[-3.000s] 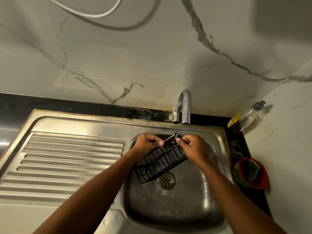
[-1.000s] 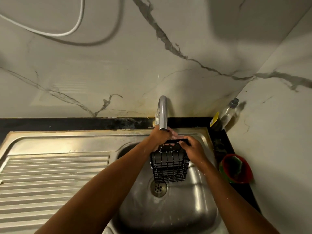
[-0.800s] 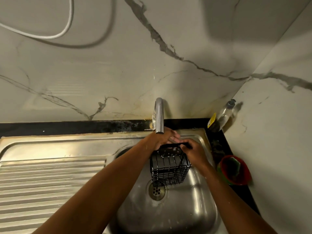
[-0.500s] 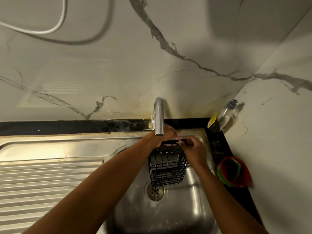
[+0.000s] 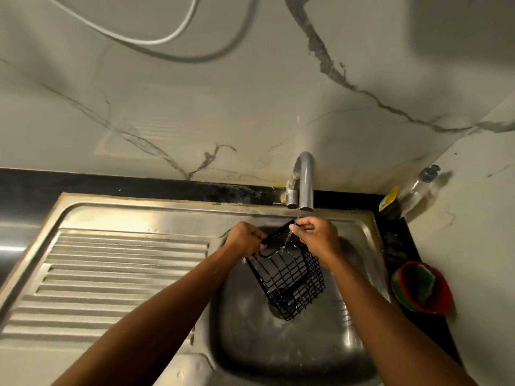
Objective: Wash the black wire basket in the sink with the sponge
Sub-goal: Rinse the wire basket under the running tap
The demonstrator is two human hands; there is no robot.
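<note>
The black wire basket [image 5: 289, 277] hangs tilted over the steel sink bowl [image 5: 278, 355], its upper rim under the tap [image 5: 305, 182]. A thin stream of water falls onto that rim. My left hand [image 5: 245, 240] grips the rim's left end. My right hand [image 5: 317, 236] pinches the rim's right end just below the spout. The green sponge [image 5: 423, 282] lies in a red bowl [image 5: 443, 291] on the counter at the right, away from both hands.
A ribbed steel draining board [image 5: 111, 277] spreads left of the bowl. A clear soap bottle [image 5: 415, 188] with a yellow label leans in the back right corner. Marble walls stand behind and at the right. A white cable [image 5: 167, 37] hangs on the back wall.
The basket has turned from hanging straight down to slanting lower right. My left hand slid off the top to the rim's left end. The view shifted left.
</note>
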